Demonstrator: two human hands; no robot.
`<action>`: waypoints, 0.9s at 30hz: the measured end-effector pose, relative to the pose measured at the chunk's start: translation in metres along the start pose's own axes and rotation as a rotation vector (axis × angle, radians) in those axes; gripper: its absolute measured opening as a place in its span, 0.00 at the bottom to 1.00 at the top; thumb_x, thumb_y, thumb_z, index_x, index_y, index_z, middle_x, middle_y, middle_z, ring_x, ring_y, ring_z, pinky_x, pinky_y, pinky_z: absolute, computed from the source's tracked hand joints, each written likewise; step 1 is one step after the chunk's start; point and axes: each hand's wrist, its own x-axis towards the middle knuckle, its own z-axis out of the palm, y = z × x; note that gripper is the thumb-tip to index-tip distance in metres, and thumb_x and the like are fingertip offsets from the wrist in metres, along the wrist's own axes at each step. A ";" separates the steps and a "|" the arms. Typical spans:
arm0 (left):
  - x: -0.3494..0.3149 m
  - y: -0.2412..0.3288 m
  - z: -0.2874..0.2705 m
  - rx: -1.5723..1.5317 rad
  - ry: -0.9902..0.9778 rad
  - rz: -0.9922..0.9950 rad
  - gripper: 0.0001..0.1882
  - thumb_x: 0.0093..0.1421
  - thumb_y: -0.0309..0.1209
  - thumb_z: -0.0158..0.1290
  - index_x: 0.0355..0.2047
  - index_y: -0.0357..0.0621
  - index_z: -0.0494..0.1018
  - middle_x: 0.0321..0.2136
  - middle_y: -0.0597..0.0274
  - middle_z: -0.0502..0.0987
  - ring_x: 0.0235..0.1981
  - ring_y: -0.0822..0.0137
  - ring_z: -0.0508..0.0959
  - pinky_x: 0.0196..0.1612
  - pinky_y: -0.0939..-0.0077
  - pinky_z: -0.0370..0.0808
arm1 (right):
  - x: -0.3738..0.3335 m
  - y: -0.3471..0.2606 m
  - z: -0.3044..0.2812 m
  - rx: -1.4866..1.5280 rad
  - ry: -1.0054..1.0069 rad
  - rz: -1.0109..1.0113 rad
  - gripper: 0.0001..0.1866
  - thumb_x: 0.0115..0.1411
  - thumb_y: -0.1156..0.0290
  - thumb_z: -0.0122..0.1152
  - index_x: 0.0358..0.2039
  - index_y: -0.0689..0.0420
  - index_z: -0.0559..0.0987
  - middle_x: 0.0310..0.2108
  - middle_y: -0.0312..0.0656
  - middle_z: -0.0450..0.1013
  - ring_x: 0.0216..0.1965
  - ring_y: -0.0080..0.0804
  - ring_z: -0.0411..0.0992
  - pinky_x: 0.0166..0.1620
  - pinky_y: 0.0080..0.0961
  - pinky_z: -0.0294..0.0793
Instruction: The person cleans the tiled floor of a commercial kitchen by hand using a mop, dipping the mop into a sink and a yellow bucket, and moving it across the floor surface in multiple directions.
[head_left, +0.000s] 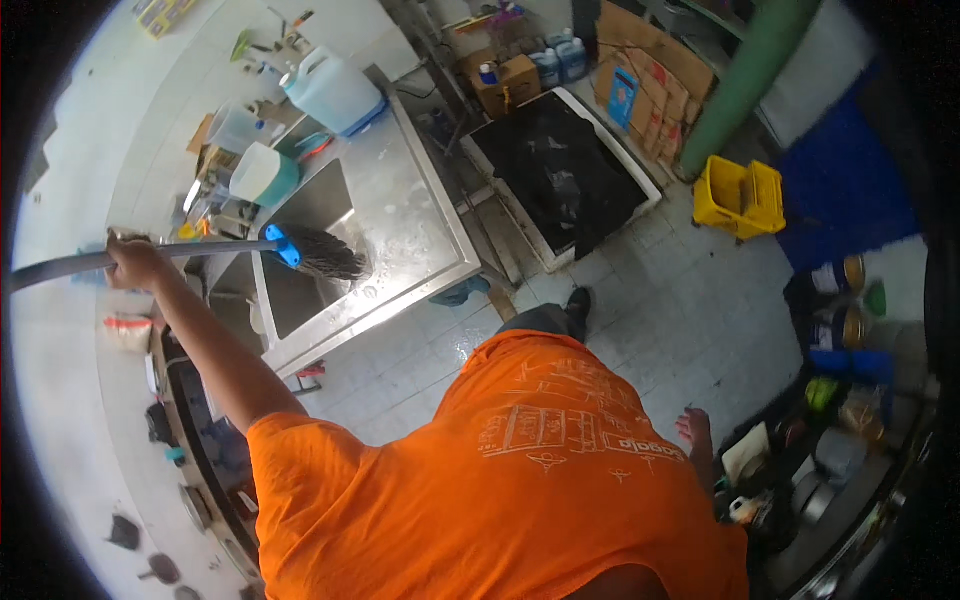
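My left hand (138, 264) is closed around the grey handle of a mop (318, 252), my arm stretched out to the left. The mop has a blue clamp and dark grey strands, which lie over the right edge of the steel double sink (420, 262), by the wet drainboard. My right hand (690, 425) hangs low at my right side, fingers loosely apart, with nothing seen in it. It is partly hidden by my orange shirt.
On the counter stand a large blue-white jug (333, 88) and a tub of teal liquid (263, 175). A yellow mop bucket (738, 198) stands on the tiled floor (690, 290), beside a green pillar (745, 85). A black-covered low platform (560, 165) lies beyond the sink. Clutter fills the right.
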 end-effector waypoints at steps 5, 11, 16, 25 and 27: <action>-0.048 0.032 0.025 -0.004 0.045 -0.065 0.08 0.53 0.21 0.56 0.21 0.33 0.69 0.13 0.66 0.67 0.09 0.74 0.61 0.12 0.78 0.61 | 0.024 -0.065 -0.032 -0.084 0.036 0.002 0.20 0.62 0.56 0.53 0.49 0.57 0.72 0.43 0.47 0.74 0.42 0.42 0.73 0.45 0.43 0.71; -0.054 0.049 0.038 0.157 0.091 -0.052 0.14 0.55 0.25 0.54 0.15 0.41 0.63 0.09 0.65 0.63 0.08 0.73 0.59 0.12 0.77 0.55 | 0.075 -0.173 -0.031 -0.170 -0.118 -0.259 0.12 0.56 0.72 0.58 0.41 0.60 0.73 0.26 0.40 0.71 0.26 0.31 0.72 0.23 0.28 0.67; -0.058 0.061 0.056 0.239 0.114 -0.024 0.16 0.55 0.24 0.53 0.13 0.43 0.62 0.08 0.65 0.62 0.08 0.74 0.59 0.12 0.78 0.56 | 0.104 -0.253 -0.015 -0.237 -0.189 -0.234 0.12 0.62 0.62 0.52 0.42 0.53 0.73 0.35 0.40 0.75 0.33 0.31 0.74 0.38 0.32 0.71; -0.034 0.026 0.018 0.412 -0.131 0.263 0.10 0.53 0.26 0.52 0.18 0.33 0.72 0.10 0.62 0.67 0.10 0.69 0.66 0.16 0.74 0.64 | 0.082 -0.296 -0.004 -0.534 -0.209 -0.238 0.08 0.61 0.65 0.53 0.38 0.52 0.73 0.32 0.38 0.74 0.30 0.28 0.74 0.32 0.30 0.70; -0.043 0.027 0.020 0.305 -0.111 0.169 0.10 0.52 0.27 0.51 0.17 0.33 0.73 0.10 0.60 0.69 0.10 0.68 0.67 0.16 0.74 0.65 | 0.085 -0.293 -0.020 -0.562 -0.167 -0.212 0.07 0.60 0.65 0.53 0.37 0.51 0.73 0.31 0.37 0.74 0.28 0.28 0.74 0.31 0.29 0.69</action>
